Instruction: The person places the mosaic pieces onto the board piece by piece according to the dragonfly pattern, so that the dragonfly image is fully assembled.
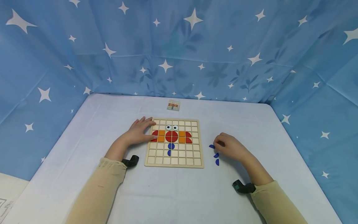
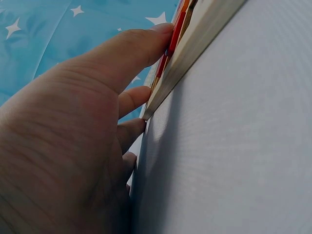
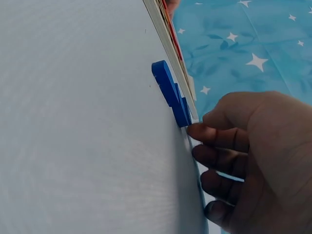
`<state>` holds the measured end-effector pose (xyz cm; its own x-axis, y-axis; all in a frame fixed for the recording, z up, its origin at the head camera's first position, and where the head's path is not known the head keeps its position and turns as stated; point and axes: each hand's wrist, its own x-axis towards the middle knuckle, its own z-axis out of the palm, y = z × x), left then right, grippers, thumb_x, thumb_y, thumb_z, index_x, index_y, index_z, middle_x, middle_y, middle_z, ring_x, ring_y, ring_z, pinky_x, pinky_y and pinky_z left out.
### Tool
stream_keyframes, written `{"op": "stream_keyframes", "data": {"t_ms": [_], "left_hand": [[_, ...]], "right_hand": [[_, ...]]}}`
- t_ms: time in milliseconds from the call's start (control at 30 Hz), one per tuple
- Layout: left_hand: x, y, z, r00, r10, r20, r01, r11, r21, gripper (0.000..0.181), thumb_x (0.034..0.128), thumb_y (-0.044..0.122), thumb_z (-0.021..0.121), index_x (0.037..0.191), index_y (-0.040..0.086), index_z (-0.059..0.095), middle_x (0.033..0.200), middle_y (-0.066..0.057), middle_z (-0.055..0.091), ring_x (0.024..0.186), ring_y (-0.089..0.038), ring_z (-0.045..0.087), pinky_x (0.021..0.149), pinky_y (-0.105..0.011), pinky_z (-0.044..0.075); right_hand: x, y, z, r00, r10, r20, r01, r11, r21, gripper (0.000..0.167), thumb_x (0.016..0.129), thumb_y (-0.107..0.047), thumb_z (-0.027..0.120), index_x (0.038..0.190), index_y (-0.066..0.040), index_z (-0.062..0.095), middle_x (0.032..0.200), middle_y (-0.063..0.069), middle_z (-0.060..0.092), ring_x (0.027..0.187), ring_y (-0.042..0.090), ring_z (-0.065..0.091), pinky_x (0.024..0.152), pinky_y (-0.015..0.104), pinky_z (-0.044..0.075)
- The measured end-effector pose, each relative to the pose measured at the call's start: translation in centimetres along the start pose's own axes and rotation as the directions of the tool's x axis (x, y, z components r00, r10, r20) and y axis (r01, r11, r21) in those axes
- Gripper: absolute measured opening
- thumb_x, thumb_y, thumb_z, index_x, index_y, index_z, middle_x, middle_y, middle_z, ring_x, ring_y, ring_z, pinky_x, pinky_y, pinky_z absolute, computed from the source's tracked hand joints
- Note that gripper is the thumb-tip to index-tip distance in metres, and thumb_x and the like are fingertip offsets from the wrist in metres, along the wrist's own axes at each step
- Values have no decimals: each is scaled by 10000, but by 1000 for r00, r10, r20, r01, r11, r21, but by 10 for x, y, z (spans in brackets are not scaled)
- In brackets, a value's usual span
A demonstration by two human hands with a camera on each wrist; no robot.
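Note:
A square wooden grid board (image 1: 174,161) lies on the table, bearing a red circle (image 1: 171,136) built of quarter pieces, orange squares (image 1: 181,137), red end pieces (image 1: 188,137), two eye pieces (image 1: 172,127) and blue pieces (image 1: 171,146) below. My left hand (image 1: 137,132) rests at the board's left edge, thumb over the red piece there, fingers extended along the side. Right of the board, my right hand (image 1: 229,146) pinches the end of a blue half-circle piece (image 1: 211,146) with thumb and forefinger. Two more blue half-circles (image 1: 217,162) lie close by. The right wrist view shows the blue pieces (image 3: 168,85) overlapping edge-on.
A small pattern card (image 1: 173,105) lies behind the board. White cloth (image 1: 179,193) covers the table, and a blue star-printed curtain (image 1: 173,46) surrounds its back and sides. Dark wrist cameras (image 1: 243,187) sit at both cuffs.

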<state>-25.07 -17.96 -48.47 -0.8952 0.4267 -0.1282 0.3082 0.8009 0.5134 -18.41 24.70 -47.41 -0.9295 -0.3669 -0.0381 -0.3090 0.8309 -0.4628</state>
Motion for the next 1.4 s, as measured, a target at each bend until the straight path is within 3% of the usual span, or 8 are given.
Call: {"op": "stream_keyframes", "data": {"t_ms": [200,400,1067,1400], "left_hand": [[0,0,0,1000,7,-1,-7,1000,-2,709,869,553,682,1454,220,459,1655,-60,219,1551,-336,49,1259,-514,-18],[0,0,0,1000,6,-1,-6,1000,1,716,867,570,675,1455,224,457,1655,-58,217,1552,-333,43,1259,-514,-21],[-1,1,-1,1000,0,2,0,1000,2,715,870,556,678,1458,214,458,1654,-66,221,1550,-338,50,1259,-516,-18],[1,-1,1,1000,1,0,-1,1000,-2,718,860,583,678,1446,225,466,1653,-58,225,1551,-335,50,1260,-512,-20]], "right_hand": [[-2,-2,0,998,-59,11,59,998,24,38,917,-166,678,937,-198,686,867,-73,606,785,110,523,706,291,479],[-3,-1,4,994,-106,23,106,994,14,277,881,-167,728,1147,-214,671,1020,-83,601,933,109,530,837,339,518],[0,-10,6,996,-82,30,82,997,-3,237,866,-259,769,1064,-189,658,1007,-70,588,920,115,527,844,352,518],[4,-29,-6,992,-126,4,126,992,-1,243,882,-273,757,1086,-197,648,995,-42,586,865,112,516,739,282,499]]}}
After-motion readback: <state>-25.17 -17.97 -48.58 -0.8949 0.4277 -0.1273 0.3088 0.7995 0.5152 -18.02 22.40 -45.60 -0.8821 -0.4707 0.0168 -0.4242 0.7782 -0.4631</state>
